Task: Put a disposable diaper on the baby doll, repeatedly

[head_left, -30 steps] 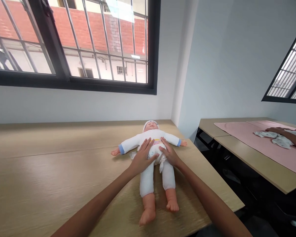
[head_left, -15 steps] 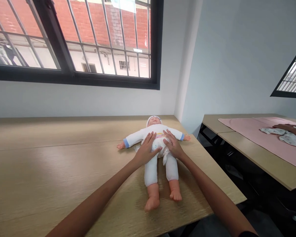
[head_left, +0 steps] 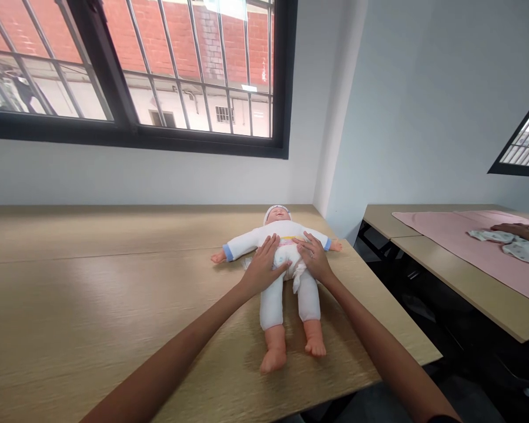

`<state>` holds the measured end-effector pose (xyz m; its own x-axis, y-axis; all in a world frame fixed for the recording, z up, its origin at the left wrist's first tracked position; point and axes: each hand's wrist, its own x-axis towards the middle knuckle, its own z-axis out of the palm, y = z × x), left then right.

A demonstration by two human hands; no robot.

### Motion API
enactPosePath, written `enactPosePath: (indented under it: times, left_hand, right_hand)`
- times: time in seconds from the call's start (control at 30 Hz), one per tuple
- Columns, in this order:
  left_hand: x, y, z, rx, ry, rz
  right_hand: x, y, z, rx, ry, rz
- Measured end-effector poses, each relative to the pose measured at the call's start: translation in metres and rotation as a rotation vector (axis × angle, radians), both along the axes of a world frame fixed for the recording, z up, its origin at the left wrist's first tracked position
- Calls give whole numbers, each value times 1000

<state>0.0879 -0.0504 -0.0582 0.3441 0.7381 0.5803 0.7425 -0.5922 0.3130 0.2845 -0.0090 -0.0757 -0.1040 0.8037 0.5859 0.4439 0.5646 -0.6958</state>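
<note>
doll lies face-up, left hand and right hand resting open on its diaper

My left hand lies flat, palm down, fingers spread. My right hand mirrors it, my left forearm and right forearm angling inward from below.

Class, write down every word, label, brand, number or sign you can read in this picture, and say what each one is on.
No words, numbers or brands can be read.
The colored print at the waist of the doll is too small to read; the print may be only a pattern.
</note>
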Motion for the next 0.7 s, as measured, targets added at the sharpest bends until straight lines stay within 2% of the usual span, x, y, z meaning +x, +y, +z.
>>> enactPosePath:
  times: [0.17,0.37,0.43,0.5,0.57,0.63,0.7]
  left_hand:
    - [1,-4,4,7,-8,7]
    - [-1,5,-9,-45,-29,-6]
    - [-1,7,-7,-80,-13,16]
    - [2,2,7,-54,-4,34]
    - [8,-15,31,67,-22,6]
    - [13,-48,57,241,-63,-98]
    - [14,-94,72,318,-82,-193]
  right_hand:
    - [4,8,-7,-39,48,-47]
    - [4,12,-12,-69,75,-49]
    - [3,12,-11,-52,95,-52]
    - [4,11,-8,-43,144,-74]
    - [7,11,-6,-46,209,-114]
    - [12,12,-5,-58,261,-172]
    - [18,15,-6,-69,288,-239]
